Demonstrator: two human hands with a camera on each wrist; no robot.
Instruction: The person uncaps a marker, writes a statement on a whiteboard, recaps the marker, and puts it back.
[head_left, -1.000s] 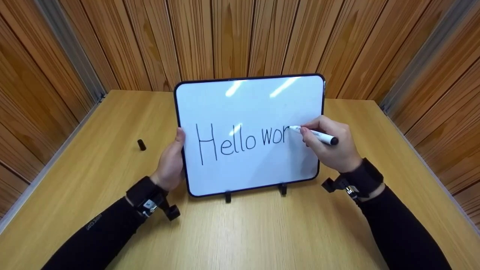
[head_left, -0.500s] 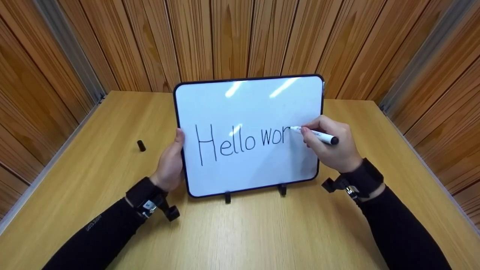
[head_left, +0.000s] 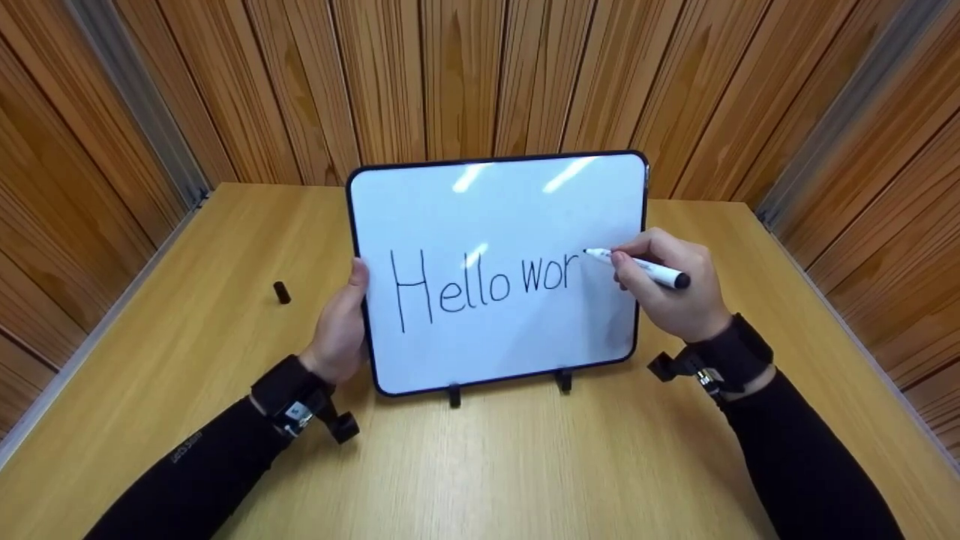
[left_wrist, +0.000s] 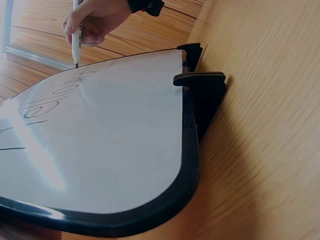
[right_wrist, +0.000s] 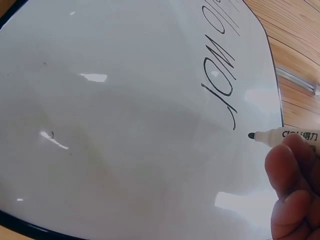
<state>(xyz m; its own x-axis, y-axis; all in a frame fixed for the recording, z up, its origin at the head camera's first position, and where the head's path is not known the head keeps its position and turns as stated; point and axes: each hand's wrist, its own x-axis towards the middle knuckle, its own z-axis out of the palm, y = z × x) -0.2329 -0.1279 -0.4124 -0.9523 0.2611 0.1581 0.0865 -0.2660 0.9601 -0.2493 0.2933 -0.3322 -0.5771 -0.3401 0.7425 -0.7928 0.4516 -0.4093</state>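
A whiteboard (head_left: 495, 345) with a black rim leans back on a stand with two black feet (head_left: 454, 395). Black handwriting across its middle reads "Hello wor". At the board's left edge my left hand (head_left: 339, 330) grips the rim, thumb at the front; its other fingers are hidden behind. My right hand (head_left: 679, 289) pinches a white marker (head_left: 645, 268) with a black end. In the right wrist view the marker's dark tip (right_wrist: 251, 135) is just past the end of the "r"; whether it touches the board I cannot tell.
A black marker cap (head_left: 281, 292) lies on the wooden table (head_left: 525, 465), left of the board. Wood-panelled walls (head_left: 465, 75) rise behind and at both sides of the table. Each wrist wears a black strap with a small camera.
My right hand has shifted slightly right and up with the marker, its tip leaving the end of the "r". My left hand and the board are nearly still.
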